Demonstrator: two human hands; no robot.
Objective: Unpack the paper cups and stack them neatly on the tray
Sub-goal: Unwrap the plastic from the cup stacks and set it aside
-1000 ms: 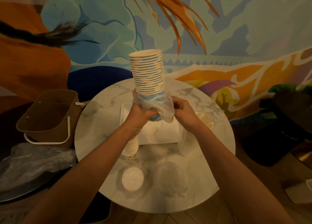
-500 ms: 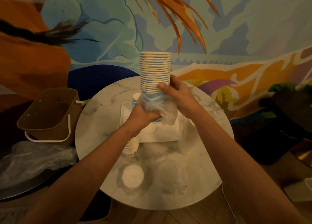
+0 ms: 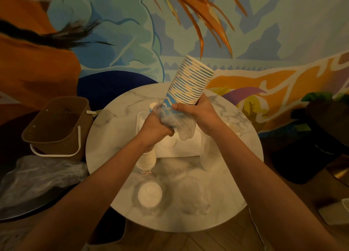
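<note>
Blue-and-cream striped paper, the stack of cups point(image 3: 190, 82) leaned up and away to my right, held in the air above the white tray point(image 3: 184, 149) at the middle of the round marble table point(image 3: 113, 137). My right hand point(image 3: 196, 114) was wrapped round the lower end of the stack, fingers curled across it. My left hand point(image 3: 154, 127) was clenched on the clear plastic wrapper point(image 3: 184, 130) bunched at the stack's base, a loose fold hanging between my wrists. A shorter stack point(image 3: 148, 162) stood at the tray's near left corner, partly under my left forearm. Towards the table's near edge lay a white round pack point(image 3: 150, 194) in plastic and a second clear bundle point(image 3: 194, 197) beside it. Off the table's left edge stood a brown basket point(image 3: 56, 126), a crumpled plastic bag point(image 3: 37, 175) just in front of it.
</note>
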